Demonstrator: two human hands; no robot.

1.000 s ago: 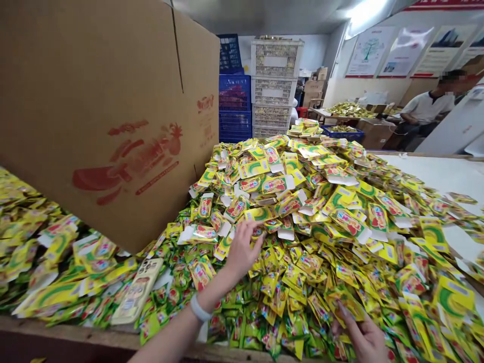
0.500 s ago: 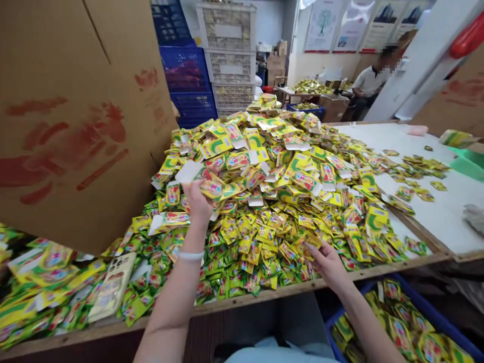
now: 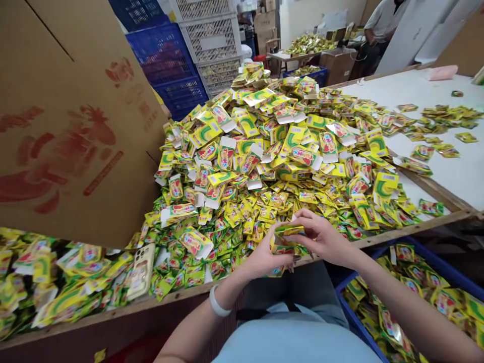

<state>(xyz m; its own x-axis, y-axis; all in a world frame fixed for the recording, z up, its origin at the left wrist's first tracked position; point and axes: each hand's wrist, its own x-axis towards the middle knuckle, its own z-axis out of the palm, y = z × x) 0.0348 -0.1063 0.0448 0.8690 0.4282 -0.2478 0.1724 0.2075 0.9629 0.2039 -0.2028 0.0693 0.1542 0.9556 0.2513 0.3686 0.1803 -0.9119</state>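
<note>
My left hand (image 3: 266,256), with a pale band at the wrist, holds a small yellow-green box (image 3: 278,249) near the table's front edge. Facing it, my right hand (image 3: 319,237) pinches a yellow packet (image 3: 289,230) at the box's upper side. The two hands are close together. Behind them rises a large heap of yellow boxes (image 3: 302,155) with white flaps, and small yellow and green packets (image 3: 230,214) lie lower in the heap.
A big cardboard carton (image 3: 75,131) stands at the left, a phone (image 3: 141,271) beside its base. Below right sits a blue crate (image 3: 351,307) of filled boxes. Stacked crates (image 3: 212,40) and a seated person (image 3: 381,25) are at the back.
My left hand has come down and right from the heap with a box. My right hand has moved slightly up and left to meet it. The view has tilted downward.
</note>
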